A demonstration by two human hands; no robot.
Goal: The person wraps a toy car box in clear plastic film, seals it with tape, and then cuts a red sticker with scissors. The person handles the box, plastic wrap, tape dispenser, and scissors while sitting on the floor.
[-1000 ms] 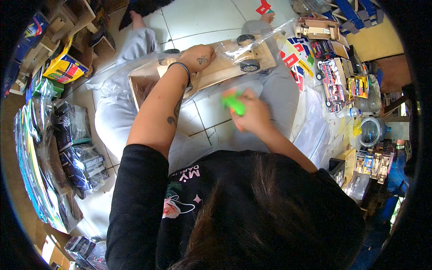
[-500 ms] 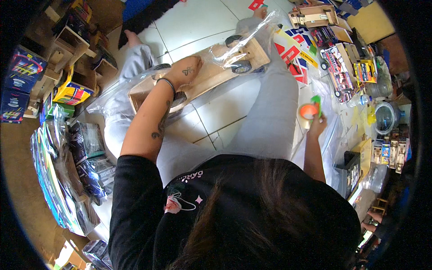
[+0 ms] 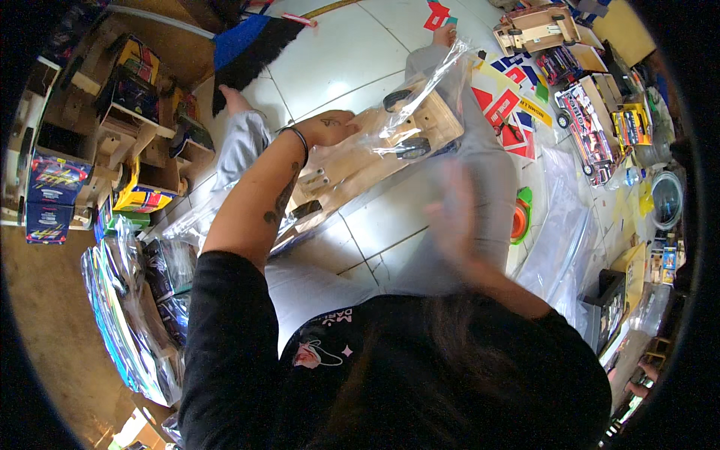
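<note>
A bare wooden toy truck (image 3: 341,166) with black wheels lies underside up across my lap, wrapped in a clear plastic bag (image 3: 444,79). My left hand (image 3: 330,130) is closed on the wrapped truck near its middle, and its fingertips are partly hidden. My right hand (image 3: 454,214) is smeared by motion in front of my right leg, close to the truck's right end. Whether it holds anything does not show. Just right of that leg, a green tape dispenser with an orange roll (image 3: 520,217) rests on the floor.
Red, yellow and blue sticker sheets (image 3: 510,112) lie beyond my right knee. Finished toy trucks (image 3: 581,135) stand at the far right. Clear plastic sheets (image 3: 551,225) spread over the tiles nearby. Truck bodies (image 3: 142,112) and plastic-wrapped stacks (image 3: 127,322) crowd the left.
My right hand has let go of the tape dispenser, now on the floor, and swung left toward the truck. My left hand stays on the truck.
</note>
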